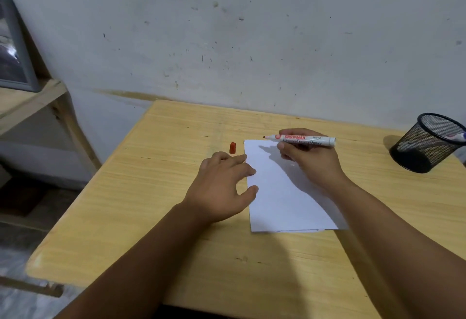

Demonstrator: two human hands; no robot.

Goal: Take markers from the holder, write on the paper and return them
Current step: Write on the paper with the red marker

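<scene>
A white sheet of paper (pixel 280 200) lies in the middle of the wooden table (pixel 156 192). My right hand (pixel 310 159) holds an uncapped white marker (pixel 306 140) with red lettering above the paper's far edge, its tip pointing left and lifted off the sheet. The marker's red cap (pixel 232 147) lies on the table just left of the paper's far corner. My left hand (pixel 224 187) rests with fingers spread on the paper's left edge. A black mesh holder (pixel 426 142) stands at the far right, with another marker (pixel 457 137) leaning inside it.
A grey wall rises right behind the table. To the left stands a wooden shelf (pixel 27 101) with a grey framed object (pixel 15 48) on it. The table's left and near edges drop to the floor.
</scene>
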